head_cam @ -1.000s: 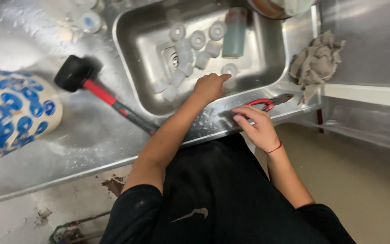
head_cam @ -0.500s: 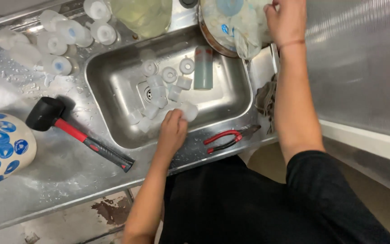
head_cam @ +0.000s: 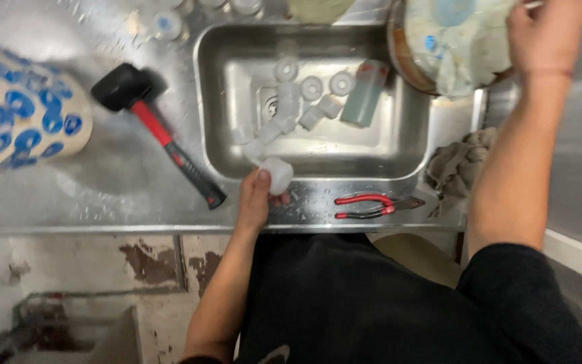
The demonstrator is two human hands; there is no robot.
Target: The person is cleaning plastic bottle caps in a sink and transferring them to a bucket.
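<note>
The left hand [head_cam: 256,199] pinches a small white plastic cap [head_cam: 276,174] over the steel sink's [head_cam: 318,192] wet front rim, where it could slip. The right hand [head_cam: 545,34] seemingly grips a bowl [head_cam: 449,47], which might tip.

**White plastic cap and the big bowl of them**

So the left hand [head_cam: 256,202] has a small white plastic cap [head_cam: 277,174] pinched between thumb and fingers, right over the front rim of the steel sink [head_cam: 318,192]. It's a stubby, round, translucent-white thing, tipped a bit on its side. The right hand [head_cam: 545,34] is up on the rim of a round bowl [head_cam: 405,67] sitting at the sink's back right corner, heaped with more whitish pieces, a few showing blue
</note>
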